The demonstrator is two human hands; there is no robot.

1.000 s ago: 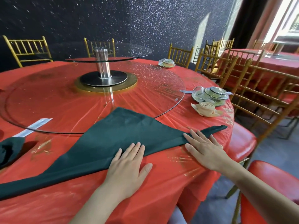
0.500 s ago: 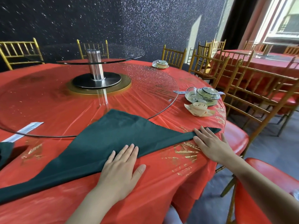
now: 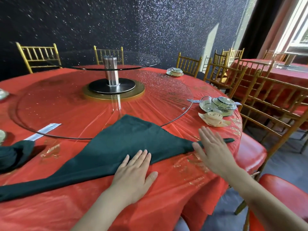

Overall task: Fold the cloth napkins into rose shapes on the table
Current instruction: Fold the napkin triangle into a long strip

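Head view: a person is smoothing a dark green napkin [image 3: 120,147], folded into a triangle, on the red surface [image 3: 183,189]. The left hand [image 3: 133,172] is pressing flat on its near edge and the right hand [image 3: 215,152] is spreading open-fingered over its right tip, neither gripping anything. Rolling the long edge tightly is likely coming next.

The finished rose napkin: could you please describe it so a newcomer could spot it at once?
On the round red table, look right, past the rim of the glass turntable. Beside the nearest dish set sits the beige rose napkin. It alone is pale and rolled; the green napkin lies flat.
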